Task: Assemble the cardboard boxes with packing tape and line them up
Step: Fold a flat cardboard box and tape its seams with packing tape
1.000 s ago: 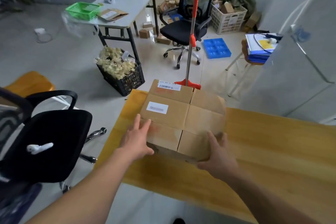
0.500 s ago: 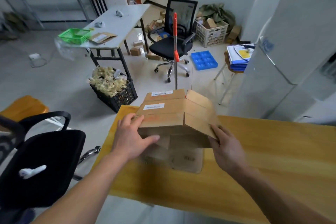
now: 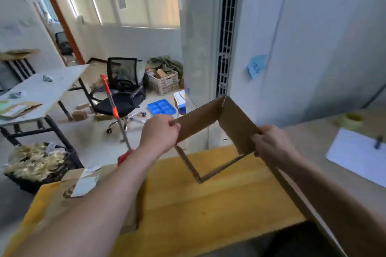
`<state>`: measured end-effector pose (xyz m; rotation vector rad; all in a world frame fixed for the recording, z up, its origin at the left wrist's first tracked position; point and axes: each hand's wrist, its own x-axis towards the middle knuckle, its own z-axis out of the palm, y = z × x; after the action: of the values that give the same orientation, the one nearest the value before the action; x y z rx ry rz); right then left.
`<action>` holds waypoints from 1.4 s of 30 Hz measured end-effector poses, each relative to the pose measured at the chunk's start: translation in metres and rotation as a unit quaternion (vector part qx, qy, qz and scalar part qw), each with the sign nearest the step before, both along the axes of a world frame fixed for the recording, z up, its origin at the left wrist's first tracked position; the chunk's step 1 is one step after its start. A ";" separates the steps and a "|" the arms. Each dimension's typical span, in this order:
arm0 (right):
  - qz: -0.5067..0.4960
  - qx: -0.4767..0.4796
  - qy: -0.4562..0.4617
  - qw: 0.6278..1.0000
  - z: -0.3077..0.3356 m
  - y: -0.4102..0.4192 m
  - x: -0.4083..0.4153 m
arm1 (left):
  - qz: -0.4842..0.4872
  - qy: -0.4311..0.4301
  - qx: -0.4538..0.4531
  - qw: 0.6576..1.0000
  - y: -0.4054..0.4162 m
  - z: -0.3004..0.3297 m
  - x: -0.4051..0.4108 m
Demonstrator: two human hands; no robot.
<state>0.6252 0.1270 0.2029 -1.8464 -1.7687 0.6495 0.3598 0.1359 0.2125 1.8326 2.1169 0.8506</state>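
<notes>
An unfolded cardboard box (image 3: 234,123) hangs open in the air above the yellow wooden table (image 3: 198,206), and I look straight through its square tube. My left hand (image 3: 159,133) grips its left edge. My right hand (image 3: 271,144) grips its right edge. A closed cardboard box (image 3: 83,190) with white labels sits on the table's near-left corner, partly hidden under my left forearm. A roll of packing tape (image 3: 352,120) lies on the pale table at the far right.
A white sheet with a pen (image 3: 359,154) lies at the right. Behind the table stand a red-handled mop (image 3: 113,108), a black office chair (image 3: 123,94), a blue tray (image 3: 160,107), a black crate of filler (image 3: 37,165) and a white folding table (image 3: 41,89).
The camera has swung up and to the right. The closed box stays on the table at the left, and both hands now hold an open box raised in the air.
</notes>
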 end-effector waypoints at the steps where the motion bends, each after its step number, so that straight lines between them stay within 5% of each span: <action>1: -0.023 -0.025 -0.004 0.999 0.005 -0.006 0.032 | -0.029 0.001 -0.022 0.999 0.004 0.001 0.030; 8: -0.243 -0.120 -0.006 0.963 0.009 -0.076 0.235 | -0.209 -0.003 -0.133 0.969 0.013 -0.024 0.239; 15: -0.415 -0.105 0.032 0.903 -0.014 -0.137 0.348 | -0.395 0.111 -0.181 0.894 -0.005 -0.045 0.396; 23: -0.544 -0.068 0.019 0.836 -0.060 -0.142 0.395 | -0.545 0.107 -0.273 0.785 0.022 -0.084 0.490; 28: -0.651 0.030 0.117 0.749 -0.076 -0.139 0.375 | -0.596 0.073 -0.241 0.763 0.042 -0.097 0.526; 32: -0.655 0.038 0.134 0.743 -0.090 -0.143 0.366 | -0.629 0.039 -0.253 0.734 0.049 -0.103 0.550; 37: -0.628 -0.036 0.081 0.773 -0.090 -0.133 0.384 | -0.669 0.106 -0.231 0.699 0.054 -0.103 0.575; 42: -0.677 -0.041 0.109 0.727 -0.096 -0.137 0.405 | -0.673 0.165 -0.216 0.688 0.058 -0.103 0.583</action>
<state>1.0306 -0.0100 0.1067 -2.3342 0.0619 0.2687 0.9430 0.1937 0.1093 2.5053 0.4176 -0.3517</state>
